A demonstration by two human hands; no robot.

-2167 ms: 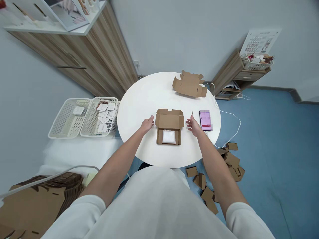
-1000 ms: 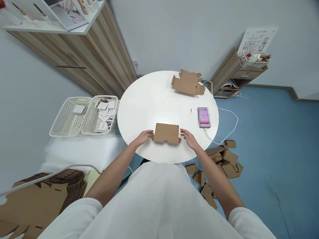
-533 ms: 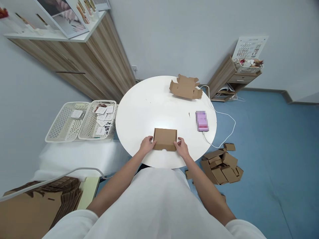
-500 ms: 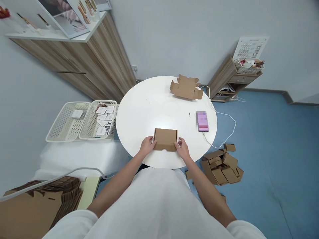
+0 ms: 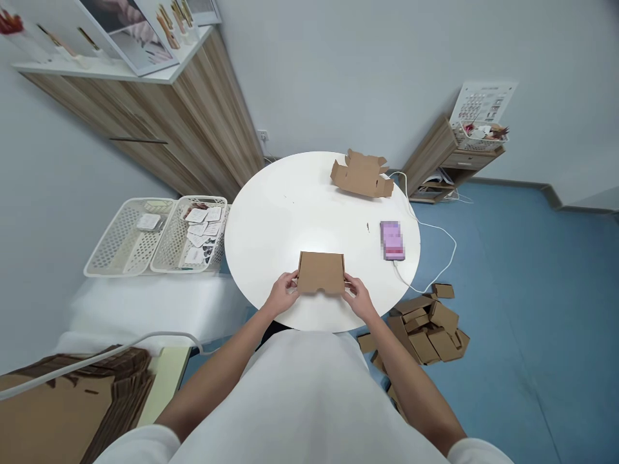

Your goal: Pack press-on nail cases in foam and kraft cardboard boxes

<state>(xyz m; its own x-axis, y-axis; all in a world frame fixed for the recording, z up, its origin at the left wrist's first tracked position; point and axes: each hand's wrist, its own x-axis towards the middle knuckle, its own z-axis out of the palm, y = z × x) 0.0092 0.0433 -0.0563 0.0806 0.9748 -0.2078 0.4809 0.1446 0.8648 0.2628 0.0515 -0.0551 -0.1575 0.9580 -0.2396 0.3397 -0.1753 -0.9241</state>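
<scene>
A small brown cardboard box (image 5: 321, 270) lies near the front edge of the round white table (image 5: 271, 225). A small notch shows in the middle of its near edge. My left hand (image 5: 283, 293) grips its left side, fingers along the side and thumb at the near corner. On the opposite side, my right hand (image 5: 358, 297) holds the right near corner in the same way. Whether the lid is fully closed I cannot tell. Farther back on the table lies an unfolded cardboard box blank (image 5: 362, 174) with its flaps partly raised.
A phone (image 5: 392, 241) with a white cable (image 5: 438, 227) lies at the table's right. Several cardboard boxes (image 5: 430, 328) are heaped on the floor at right. At left stand two white baskets (image 5: 118, 238), one holding cards, and a stack of flat cardboard (image 5: 58, 412).
The box's front face no longer shows as a separate band; its top now appears to reach the notched near edge. Both hands have shifted slightly along its sides. The view has tilted a little.
</scene>
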